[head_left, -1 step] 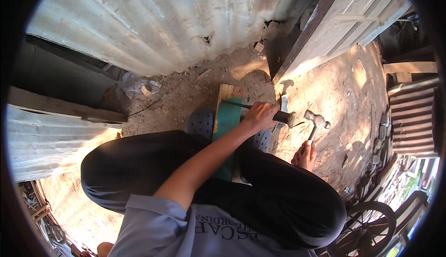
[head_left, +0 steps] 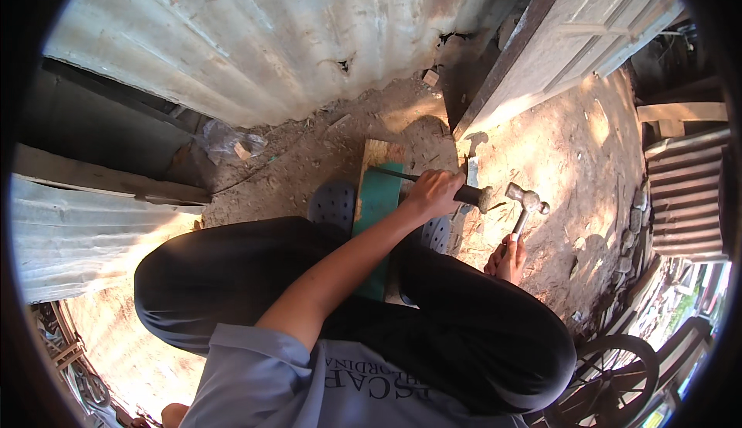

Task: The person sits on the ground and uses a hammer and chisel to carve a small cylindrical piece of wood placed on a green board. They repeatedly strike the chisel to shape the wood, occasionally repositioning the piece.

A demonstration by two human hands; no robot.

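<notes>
My left hand (head_left: 434,194) is closed around a chisel (head_left: 470,195). Its dark handle points right and its thin blade reaches left over a wooden board (head_left: 379,198). The blade tip lies at the board's far part; whether it bites into the wood I cannot tell. Green paint covers most of the board, while its far end is bare wood. To the right, my right hand (head_left: 507,259) grips the handle of a ball-peen hammer (head_left: 527,199). The hammer's metal head is a short way right of the chisel's butt, apart from it.
My clogs (head_left: 332,205) stand on either side of the board, on a dirt floor (head_left: 541,273). Ahead rises a corrugated metal sheet (head_left: 294,41), with a pale panelled door (head_left: 572,49) at the right. A clear plastic bag (head_left: 224,142) lies far left, a wheel (head_left: 610,378) lower right.
</notes>
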